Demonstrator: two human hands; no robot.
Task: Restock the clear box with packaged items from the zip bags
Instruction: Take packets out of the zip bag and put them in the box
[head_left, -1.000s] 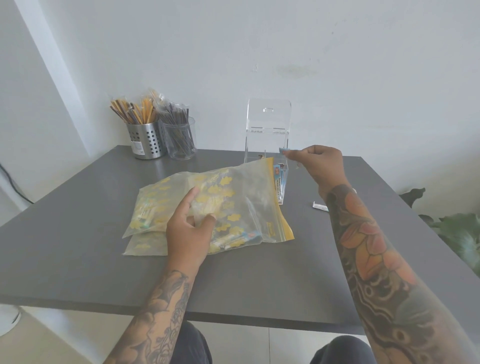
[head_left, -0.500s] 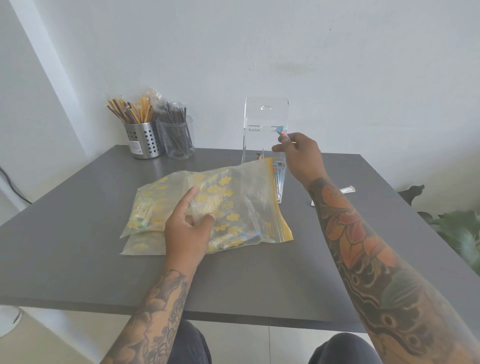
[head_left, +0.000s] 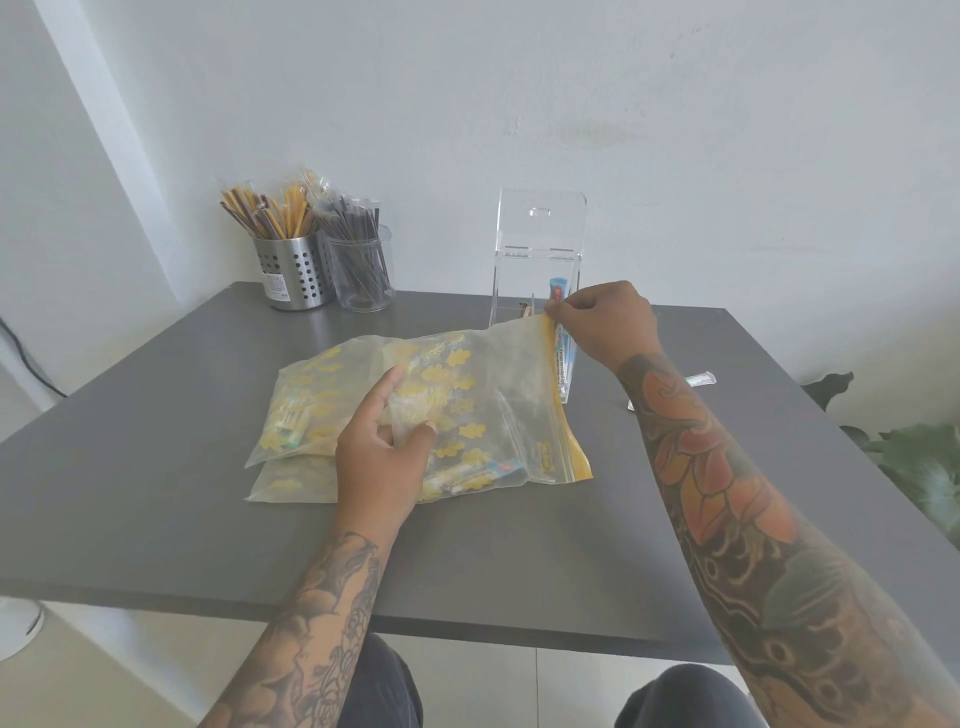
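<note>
Clear box (head_left: 535, 291) upright at back of grey counter (head_left: 156, 467), lid up, few packets (head_left: 563, 353) inside, mostly unfilled. Just in front, two zip bags (head_left: 467, 415) stacked, many packets left, so restocking judged early. Left hand (head_left: 382, 457) pressed flat on top bag; right hand (head_left: 602, 325) pinching one packet at box front. Open counter nearer; near edge close.
</note>
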